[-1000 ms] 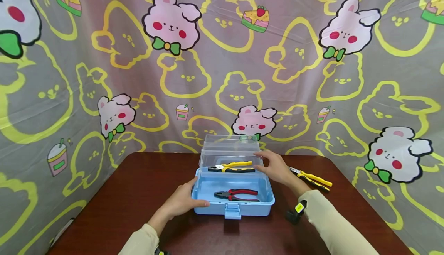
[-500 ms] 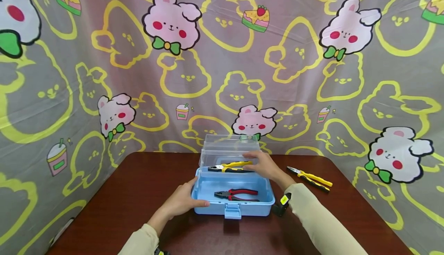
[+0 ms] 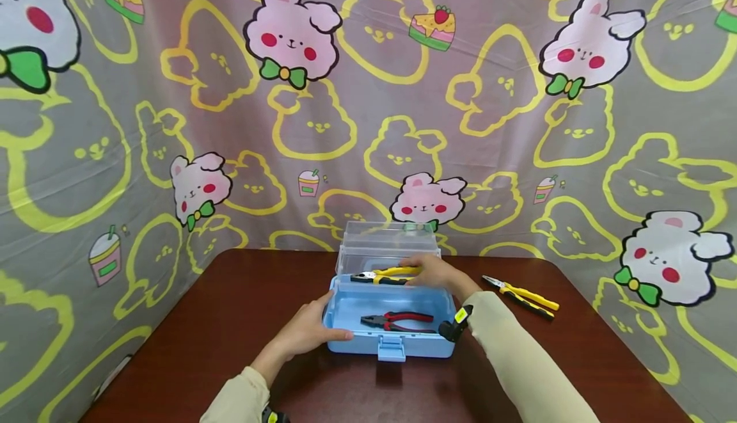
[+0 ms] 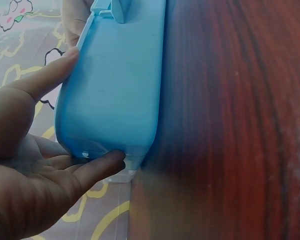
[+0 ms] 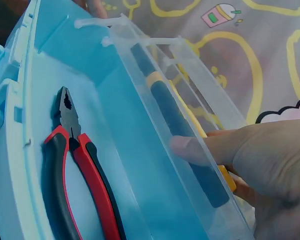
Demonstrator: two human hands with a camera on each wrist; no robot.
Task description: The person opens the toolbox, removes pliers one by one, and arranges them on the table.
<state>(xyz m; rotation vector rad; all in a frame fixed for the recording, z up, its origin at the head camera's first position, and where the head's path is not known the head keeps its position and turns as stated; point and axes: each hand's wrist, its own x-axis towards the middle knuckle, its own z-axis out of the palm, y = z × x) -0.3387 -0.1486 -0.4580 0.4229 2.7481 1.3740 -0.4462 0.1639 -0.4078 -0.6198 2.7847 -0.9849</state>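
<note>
A light blue toolbox (image 3: 351,345) stands open on the table, its clear lid (image 3: 391,234) tipped back. My left hand (image 3: 302,330) grips its left end, the thumb along the front rim and the fingers against the end wall. Red-and-black pliers (image 3: 397,320) lie on the box floor. Behind them, a translucent tray (image 5: 215,150) holds yellow-and-black pliers (image 3: 380,276), jaws to the left. Over their handles, my right hand (image 3: 432,272) pinches them, with the thumb (image 5: 187,149) at the black handle and the fingers on the yellow side, partly hidden by the tray wall.
A second pair of yellow-and-black pliers (image 3: 521,296) lies on the dark brown table (image 3: 259,295) right of the box. The box's front latch (image 3: 391,348) hangs down. A patterned curtain (image 3: 322,109) surrounds the table at the back and sides.
My right hand has moved left from the right end of the tray onto the yellow-and-black pliers' handles. The left hand has kept its grip, and the head view has shifted slightly.
</note>
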